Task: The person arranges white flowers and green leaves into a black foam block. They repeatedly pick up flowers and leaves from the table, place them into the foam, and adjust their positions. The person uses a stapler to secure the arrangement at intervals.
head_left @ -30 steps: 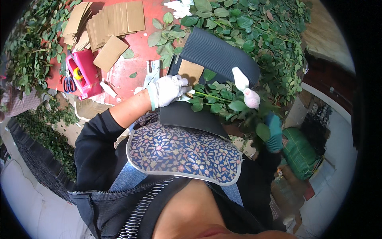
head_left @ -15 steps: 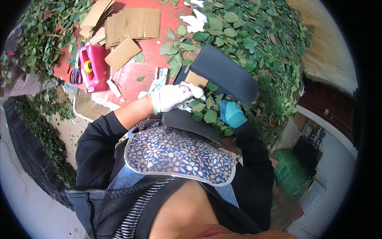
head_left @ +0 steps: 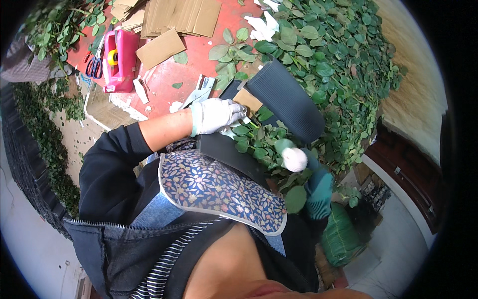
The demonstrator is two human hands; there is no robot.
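Note:
My left hand (head_left: 216,115), in a white glove, is closed at the edge of a small cardboard piece (head_left: 248,101); what its fingers pinch is mostly hidden. Green leafy stems (head_left: 259,137) run right from beneath it, between a dark sheet (head_left: 231,154) on the near side and a ribbed dark grey mat (head_left: 289,97) beyond. My right hand (head_left: 317,184), in a teal glove, is blurred and lower right of the stems. It appears closed on a pale pinkish-white rose (head_left: 295,159), whose head shows beside the fingers, with a large leaf (head_left: 296,199) near the wrist.
A metal stapler-like tool (head_left: 201,89) lies beyond my left hand on the red table (head_left: 164,109). Farther left are a pink tape dispenser (head_left: 119,60), scissors (head_left: 94,65) and cardboard sheets (head_left: 184,17). Leaves (head_left: 343,74) heap up on the right; a green bundle (head_left: 338,236) sits below.
My right hand has moved from the leaves toward me and right, and a pale rose now shows by it. My left hand stays beside the cardboard piece, its fingers slightly shifted. The view has tilted.

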